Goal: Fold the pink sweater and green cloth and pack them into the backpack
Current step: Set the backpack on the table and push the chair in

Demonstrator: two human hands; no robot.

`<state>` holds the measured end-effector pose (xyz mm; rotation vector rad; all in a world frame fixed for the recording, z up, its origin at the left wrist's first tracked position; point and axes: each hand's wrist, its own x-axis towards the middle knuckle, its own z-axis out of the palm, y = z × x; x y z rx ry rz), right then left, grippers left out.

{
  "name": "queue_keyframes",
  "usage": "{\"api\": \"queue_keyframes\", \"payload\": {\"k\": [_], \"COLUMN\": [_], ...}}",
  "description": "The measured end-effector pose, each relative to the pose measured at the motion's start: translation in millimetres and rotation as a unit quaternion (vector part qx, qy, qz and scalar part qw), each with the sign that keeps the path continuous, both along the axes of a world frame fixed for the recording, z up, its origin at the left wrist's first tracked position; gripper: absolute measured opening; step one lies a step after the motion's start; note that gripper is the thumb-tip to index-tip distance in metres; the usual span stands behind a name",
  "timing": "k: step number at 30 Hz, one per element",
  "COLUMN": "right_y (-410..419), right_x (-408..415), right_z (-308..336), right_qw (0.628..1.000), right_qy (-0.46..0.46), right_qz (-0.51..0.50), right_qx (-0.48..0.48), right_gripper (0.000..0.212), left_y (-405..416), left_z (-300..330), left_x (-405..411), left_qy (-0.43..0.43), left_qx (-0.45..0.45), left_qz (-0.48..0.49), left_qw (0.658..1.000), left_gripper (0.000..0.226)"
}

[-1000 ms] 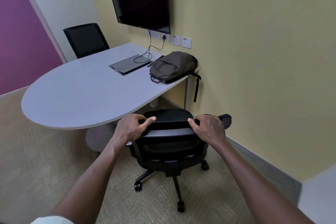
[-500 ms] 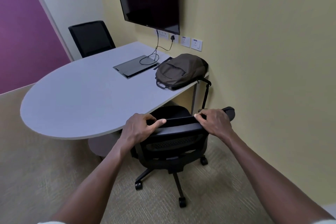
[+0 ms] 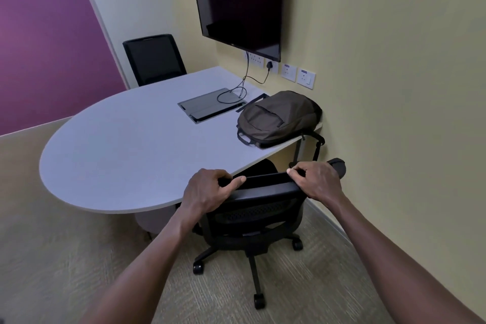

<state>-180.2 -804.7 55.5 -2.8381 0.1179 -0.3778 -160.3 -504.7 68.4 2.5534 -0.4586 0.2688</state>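
Both hands, left hand (image 3: 207, 192) and right hand (image 3: 317, 181), grip the office chair (image 3: 263, 192) backrest, now rolled closer under the table (image 3: 126, 155). The backpack (image 3: 276, 118) lies zipped beside the chair; sweater and cloth are unseen, so packing hasn't begun.

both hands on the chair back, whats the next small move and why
Probably let go of the chair and reach for the backpack. The left hand and right hand both grip the chair's top edge, the seat sits partly under the table, and no sweater or cloth is in view.
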Motion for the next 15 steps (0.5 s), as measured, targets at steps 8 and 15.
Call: {"api": "queue_keyframes", "payload": {"k": [8, 15], "right_y": [-47.1, -83.0], "right_x": [60.9, 104.3], "right_z": [6.4, 8.3], "right_qw": [0.998, 0.995], "right_qy": [-0.012, -0.018], "right_qz": [0.061, 0.102], "right_qx": [-0.002, 0.002], "right_gripper": [0.042, 0.043], "left_y": [-50.2, -90.3], "left_z": [-3.0, 3.1], "left_x": [28.0, 43.6], "left_qy": [-0.009, 0.046], "left_qx": [0.031, 0.118], "left_qz": [0.053, 0.029], "left_qw": [0.998, 0.992], "left_gripper": [0.069, 0.083]}}
